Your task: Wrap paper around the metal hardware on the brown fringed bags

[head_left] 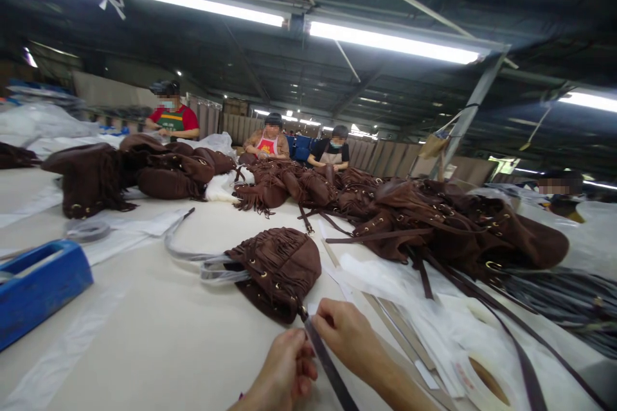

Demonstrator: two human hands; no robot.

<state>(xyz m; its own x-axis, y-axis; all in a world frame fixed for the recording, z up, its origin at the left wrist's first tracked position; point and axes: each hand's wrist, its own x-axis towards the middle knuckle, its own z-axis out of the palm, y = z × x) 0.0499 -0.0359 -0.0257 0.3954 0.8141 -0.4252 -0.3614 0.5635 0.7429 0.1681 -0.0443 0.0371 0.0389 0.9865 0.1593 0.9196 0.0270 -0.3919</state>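
Note:
A dark brown fringed drawstring bag lies on the table in front of me, with small gold-coloured eyelets along its edge. From its near end a brown strap runs toward me between my hands. My left hand is closed at the strap's left side, its fingers curled and pinching near the bag end. Opposite it, my right hand pinches the strap's edge with thumb and forefinger. A pale, see-through bit shows between the fingertips, too small to name. Wrapped in clear film, another strap trails from the bag's left side.
A long heap of brown bags spans the far side. At left stand a blue tape dispenser and a grey roll. White tape rolls and plastic sheeting lie at right. Several people work beyond.

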